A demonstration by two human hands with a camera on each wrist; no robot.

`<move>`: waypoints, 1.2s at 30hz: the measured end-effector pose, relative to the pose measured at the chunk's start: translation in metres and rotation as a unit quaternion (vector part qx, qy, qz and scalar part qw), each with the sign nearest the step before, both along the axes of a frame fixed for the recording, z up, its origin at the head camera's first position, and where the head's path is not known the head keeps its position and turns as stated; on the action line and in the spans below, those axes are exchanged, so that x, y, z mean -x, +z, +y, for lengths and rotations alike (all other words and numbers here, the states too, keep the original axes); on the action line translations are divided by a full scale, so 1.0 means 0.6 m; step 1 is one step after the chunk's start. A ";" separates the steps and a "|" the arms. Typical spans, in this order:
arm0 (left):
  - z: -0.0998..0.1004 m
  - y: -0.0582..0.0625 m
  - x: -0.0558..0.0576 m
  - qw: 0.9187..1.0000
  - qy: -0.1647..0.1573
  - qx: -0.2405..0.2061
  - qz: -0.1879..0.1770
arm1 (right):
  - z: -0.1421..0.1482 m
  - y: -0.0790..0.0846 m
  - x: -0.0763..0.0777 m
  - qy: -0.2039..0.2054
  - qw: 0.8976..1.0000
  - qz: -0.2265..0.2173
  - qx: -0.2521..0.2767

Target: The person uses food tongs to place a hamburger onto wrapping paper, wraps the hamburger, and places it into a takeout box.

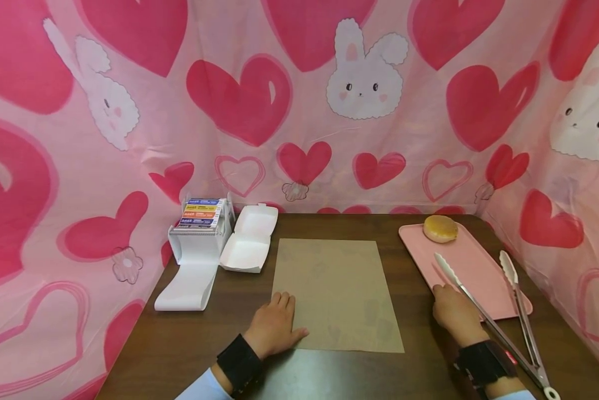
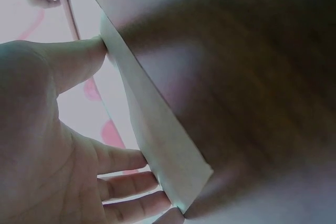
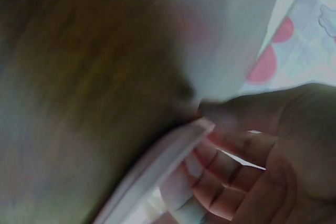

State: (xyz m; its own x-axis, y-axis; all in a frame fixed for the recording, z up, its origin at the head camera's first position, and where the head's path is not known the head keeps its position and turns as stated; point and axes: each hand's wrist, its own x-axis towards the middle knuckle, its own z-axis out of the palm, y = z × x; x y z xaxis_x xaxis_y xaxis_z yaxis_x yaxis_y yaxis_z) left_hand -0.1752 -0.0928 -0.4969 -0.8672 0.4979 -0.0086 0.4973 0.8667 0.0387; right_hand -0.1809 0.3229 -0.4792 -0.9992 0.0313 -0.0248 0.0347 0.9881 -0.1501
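Observation:
My left hand (image 1: 274, 325) rests on the near left corner of a sheet of brown paper (image 1: 337, 294), its fingers straight; in the left wrist view the fingertips and thumb touch the edge of the paper (image 2: 157, 129). At the right, my right hand (image 1: 457, 316) grips the near left edge of a pink tray (image 1: 474, 272), thumb outside the rim and fingers curled over it, as the tray's rim (image 3: 157, 163) shows in the right wrist view. A bun (image 1: 440, 229) with a golden top sits at the tray's far end. Metal tongs (image 1: 527, 328) lie spread across the tray's near end, beside this hand.
At the back left stands a white dispenser (image 1: 199, 244) with several coloured labels, a white strip (image 1: 184, 291) running out of its front. Next to it lies an opened white takeout box (image 1: 246, 250). Pink heart-and-rabbit cloth (image 1: 304, 111) encloses the brown table (image 1: 359, 378).

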 end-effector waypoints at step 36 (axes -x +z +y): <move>0.001 0.000 0.003 1.000 -0.003 -0.030 0.000 | 0.187 -0.011 -0.148 -0.132 0.987 -0.059 0.070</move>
State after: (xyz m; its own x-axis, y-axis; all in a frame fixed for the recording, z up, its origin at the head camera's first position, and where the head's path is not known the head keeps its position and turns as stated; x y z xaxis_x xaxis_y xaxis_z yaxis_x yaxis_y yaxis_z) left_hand -0.1767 -0.0922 -0.4971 -0.8639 0.5032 0.0222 0.5030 0.8595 0.0911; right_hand -0.0923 0.4351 -0.4855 -0.9464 0.2784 -0.1635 0.3139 0.9121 -0.2638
